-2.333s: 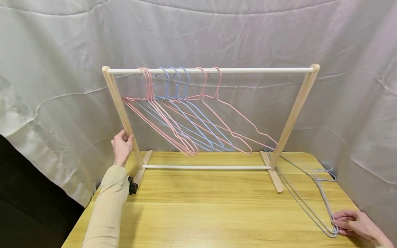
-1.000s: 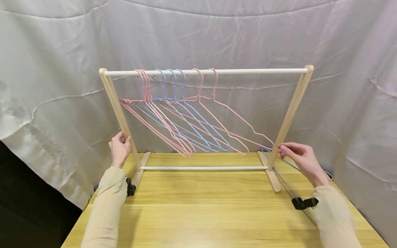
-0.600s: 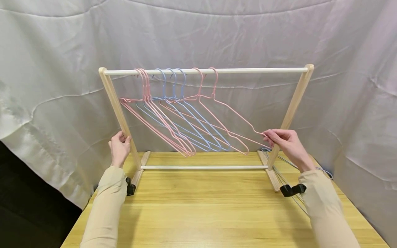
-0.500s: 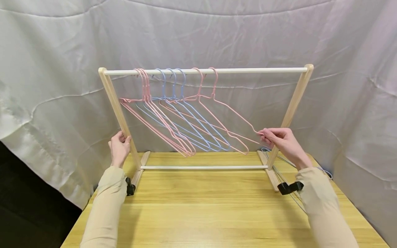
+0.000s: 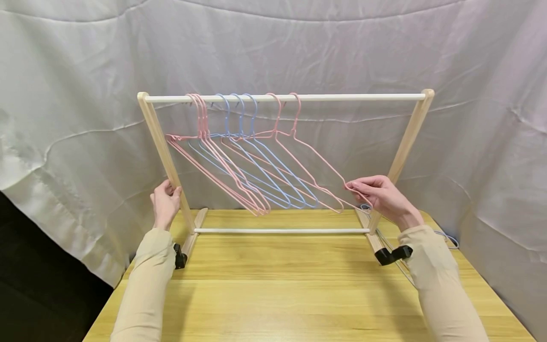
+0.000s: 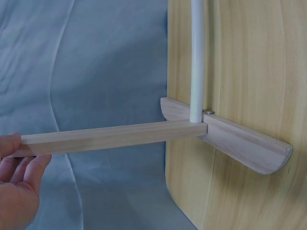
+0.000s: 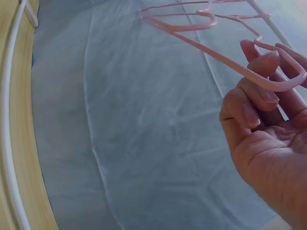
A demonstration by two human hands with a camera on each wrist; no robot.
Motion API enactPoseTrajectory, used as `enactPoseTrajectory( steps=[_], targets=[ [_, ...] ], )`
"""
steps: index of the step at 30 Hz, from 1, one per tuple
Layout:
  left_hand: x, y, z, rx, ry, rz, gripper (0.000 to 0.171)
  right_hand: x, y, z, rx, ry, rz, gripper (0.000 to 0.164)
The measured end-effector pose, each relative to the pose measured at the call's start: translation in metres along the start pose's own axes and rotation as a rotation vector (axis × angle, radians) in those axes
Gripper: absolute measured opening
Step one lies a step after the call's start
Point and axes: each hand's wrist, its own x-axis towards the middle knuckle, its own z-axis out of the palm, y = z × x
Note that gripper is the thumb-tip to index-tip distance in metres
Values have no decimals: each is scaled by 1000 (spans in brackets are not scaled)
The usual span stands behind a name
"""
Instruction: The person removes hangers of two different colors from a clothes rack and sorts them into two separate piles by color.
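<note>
My right hand [image 5: 382,197] pinches the end of the rightmost pink hanger [image 5: 322,161], whose hook stays over the white top rail [image 5: 363,97]. From the right wrist view, the pink hanger's rounded corner [image 7: 283,86] lies between thumb and curled fingers. My left hand [image 5: 165,203] grips the left wooden post [image 5: 159,137] of the rack; the left wrist view shows thumb and fingers on either side of that post [image 6: 105,136]. Left along the rail hang another pink hanger [image 5: 295,161], several blue hangers [image 5: 252,128] and a cluster of pink hangers [image 5: 205,118].
Grey hangers [image 5: 403,270] lie on the wooden table [image 5: 273,304] at the right, partly hidden by my right arm. A white lower bar [image 5: 282,231] joins the rack's feet. Grey curtain [image 5: 342,52] surrounds the table's back and sides.
My right hand has left the grey hangers, come up to the rack and taken the rightmost pink hanger's end, swinging it slightly left. The left hand keeps its grip on the post.
</note>
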Motion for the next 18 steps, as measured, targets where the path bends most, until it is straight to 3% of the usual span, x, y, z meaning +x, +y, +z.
enactPoseTrajectory(
  steps=[9, 18],
  targets=[
    [0, 0, 0, 3, -7, -17, 35, 5, -1, 7, -82, -34, 45, 31],
    [0, 0, 1, -1, -9, -27, 35, 5, -2, 11, -42, 53, 28, 33]
  ],
)
